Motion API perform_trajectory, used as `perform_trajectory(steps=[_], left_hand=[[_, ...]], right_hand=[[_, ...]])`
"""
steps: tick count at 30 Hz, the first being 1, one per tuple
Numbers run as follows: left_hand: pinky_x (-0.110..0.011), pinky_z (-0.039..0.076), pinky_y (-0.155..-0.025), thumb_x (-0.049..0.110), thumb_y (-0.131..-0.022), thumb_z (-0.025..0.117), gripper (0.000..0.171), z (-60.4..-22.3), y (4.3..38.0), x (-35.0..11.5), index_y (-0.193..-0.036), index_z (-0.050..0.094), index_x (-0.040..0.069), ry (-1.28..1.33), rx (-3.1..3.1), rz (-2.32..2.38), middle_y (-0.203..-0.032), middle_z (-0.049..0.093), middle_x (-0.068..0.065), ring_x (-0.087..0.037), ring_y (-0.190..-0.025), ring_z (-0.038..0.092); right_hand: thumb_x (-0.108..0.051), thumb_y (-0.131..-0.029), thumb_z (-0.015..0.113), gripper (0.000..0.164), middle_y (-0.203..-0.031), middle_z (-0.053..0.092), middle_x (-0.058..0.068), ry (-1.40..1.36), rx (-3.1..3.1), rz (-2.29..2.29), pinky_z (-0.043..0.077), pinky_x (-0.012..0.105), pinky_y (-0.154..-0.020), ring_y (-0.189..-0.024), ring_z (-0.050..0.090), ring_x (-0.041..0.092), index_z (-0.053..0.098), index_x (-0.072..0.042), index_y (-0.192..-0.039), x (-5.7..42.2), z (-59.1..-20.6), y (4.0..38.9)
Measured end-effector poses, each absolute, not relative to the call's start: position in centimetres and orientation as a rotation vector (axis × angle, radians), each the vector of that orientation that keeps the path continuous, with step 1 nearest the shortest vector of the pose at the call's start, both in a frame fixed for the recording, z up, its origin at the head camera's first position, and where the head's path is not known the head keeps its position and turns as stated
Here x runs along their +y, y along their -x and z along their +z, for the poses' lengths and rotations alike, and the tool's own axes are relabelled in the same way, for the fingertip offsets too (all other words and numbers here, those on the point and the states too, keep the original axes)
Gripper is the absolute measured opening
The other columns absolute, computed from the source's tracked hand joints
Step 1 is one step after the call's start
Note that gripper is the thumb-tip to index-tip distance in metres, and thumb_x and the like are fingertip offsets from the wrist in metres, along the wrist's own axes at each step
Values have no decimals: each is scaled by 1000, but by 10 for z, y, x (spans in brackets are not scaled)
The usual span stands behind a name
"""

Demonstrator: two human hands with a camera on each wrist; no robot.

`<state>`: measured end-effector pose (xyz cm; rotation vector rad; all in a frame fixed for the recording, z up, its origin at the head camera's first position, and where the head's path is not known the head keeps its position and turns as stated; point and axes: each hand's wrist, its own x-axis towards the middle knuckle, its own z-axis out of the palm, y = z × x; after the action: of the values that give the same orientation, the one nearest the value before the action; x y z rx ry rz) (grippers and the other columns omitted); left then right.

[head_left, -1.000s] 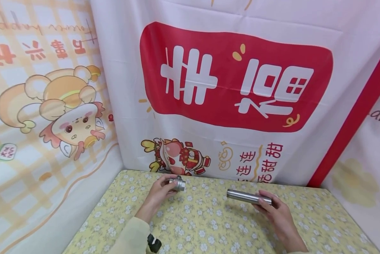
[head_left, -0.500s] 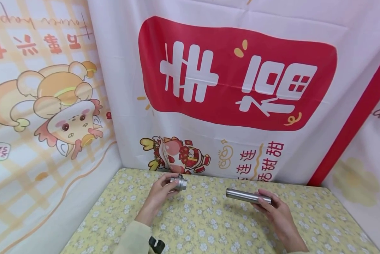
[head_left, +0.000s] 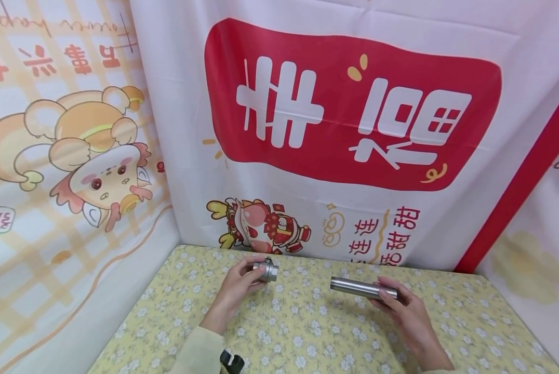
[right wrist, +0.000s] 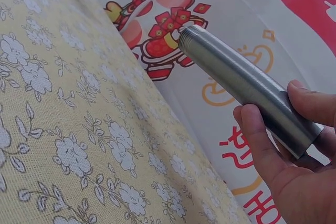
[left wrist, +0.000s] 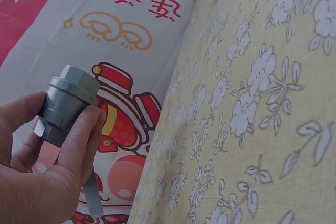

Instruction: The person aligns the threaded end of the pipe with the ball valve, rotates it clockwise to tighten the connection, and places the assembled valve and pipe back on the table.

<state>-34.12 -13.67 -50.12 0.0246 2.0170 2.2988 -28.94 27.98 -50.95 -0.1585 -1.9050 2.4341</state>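
Observation:
My left hand (head_left: 238, 286) pinches a grey metal ball valve (head_left: 271, 271) between thumb and fingers, just above the table. In the left wrist view the valve's hexagonal end (left wrist: 79, 77) points up, and a flat grey lever (left wrist: 93, 195) hangs below the fingers. Over to the right, my right hand (head_left: 409, 314) grips one end of a straight silver pipe (head_left: 354, 286). Its free end, with screw threads (right wrist: 190, 36), points left toward the valve. Pipe and valve are apart, at about the same height. The palm side of each grip is partly hidden in the head view.
A yellow cloth with white flowers (head_left: 298, 317) covers the table. White printed hangings, one with a red panel (head_left: 335, 109), rise behind its far edge and another (head_left: 74, 156) at the left. A black strap (head_left: 231, 361) is at the left sleeve.
The valve in my left hand has shifted slightly right and the pipe slightly left, so the gap between them is a little narrower. The head view has tilted slightly. Both holds stay the same.

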Motion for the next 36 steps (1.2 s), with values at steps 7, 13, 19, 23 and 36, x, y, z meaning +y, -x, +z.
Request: perform_trajectory(steps=[7,13,19,23,36], left_hand=[[-44,62,-107,22,-107,73,38,-498,335,-133,-144,68,11,-49,2025,2286,-151,55,-25,-36,-128,67],[-43,63,-105,25,-106,75,41,-500,332,-130,-144,68,10,-82,2030,2277,-150,55,-26,-36,-127,68],[-48,60,-109,23,-105,75,41,-502,327,-127,-143,67,8,-102,2011,2289,-148,55,-27,-33,-124,70],[-47,59,-111,21,-105,76,43,-502,324,-124,-144,67,7,-94,1973,2309,-148,55,-26,-31,-122,71],[-41,59,-111,23,-106,74,48,-500,317,-115,-151,64,9,-140,1899,2330,-151,51,-26,-30,-125,71]], right_hand=[[-7,-106,71,22,-122,76,-2,36,-1872,2447,63,35,-102,-113,77,15,78,-15,-125,276,-511,288],[-9,-107,70,21,-121,75,-3,15,-1903,2439,62,36,-103,-113,78,17,76,-6,-127,274,-509,286],[-11,-106,72,18,-121,74,-3,79,-1934,2428,63,37,-103,-113,78,17,78,-10,-124,271,-505,286],[-12,-106,73,23,-121,75,-3,96,-1958,2412,63,38,-103,-112,78,18,75,-6,-127,269,-504,285],[-15,-104,76,37,-123,75,0,93,-2006,2387,64,40,-102,-111,79,21,69,3,-135,263,-504,284]])
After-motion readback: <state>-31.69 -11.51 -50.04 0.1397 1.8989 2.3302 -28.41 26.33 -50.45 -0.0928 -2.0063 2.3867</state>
